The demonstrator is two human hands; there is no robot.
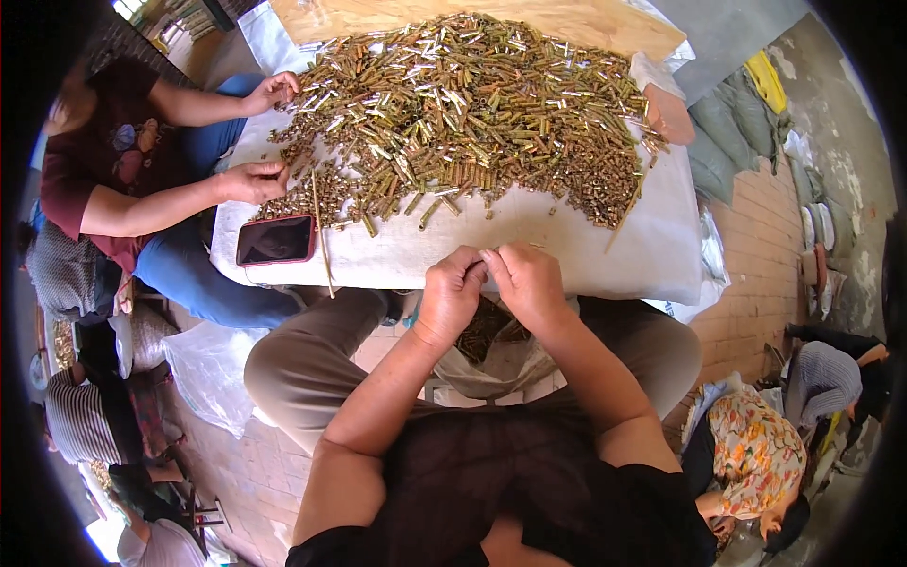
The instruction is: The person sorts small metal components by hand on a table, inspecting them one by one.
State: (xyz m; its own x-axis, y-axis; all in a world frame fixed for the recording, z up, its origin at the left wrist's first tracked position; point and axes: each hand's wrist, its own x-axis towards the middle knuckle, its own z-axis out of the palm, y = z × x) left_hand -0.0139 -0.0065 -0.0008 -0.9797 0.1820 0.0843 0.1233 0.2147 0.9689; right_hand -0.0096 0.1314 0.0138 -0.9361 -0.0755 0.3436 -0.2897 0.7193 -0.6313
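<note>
Just over the table's near edge, my left hand (452, 295) and my right hand (529, 285) meet at the fingertips, both closed in a pinch. Whatever they hold is hidden by the fingers. Beyond them, a large heap of brass-coloured metal tubes (453, 113) spreads over the white-covered table (614, 260). Small short metal pieces (595, 180) gather at the heap's right front, and more small pieces (326, 189) lie at its left. A few loose tubes (430, 212) rest between the heap and my hands.
Thin sticks (322, 236) (625, 213) lie beside the small pieces. A phone (276, 240) sits at the left corner, near a co-worker's hands (255, 181). Below my hands, an open sack (491, 378) with metal pieces stands between my knees. Filled sacks (723, 132) line the right; other people sit behind.
</note>
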